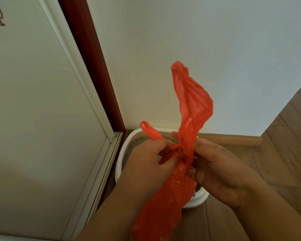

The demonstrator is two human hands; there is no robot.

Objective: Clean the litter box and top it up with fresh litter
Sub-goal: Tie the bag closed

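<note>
Both grips curled tight on red bag (165,192) above litter box (122,153): left hand (146,164), right hand (221,171); best pulling handles snug, knot low

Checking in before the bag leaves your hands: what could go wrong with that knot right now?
The red bag is thin, and both the left hand and the right hand are pulling its handles at the knot, so it might tear. It hangs over the litter box; a loose knot could drop its contents back onto the litter.
</note>
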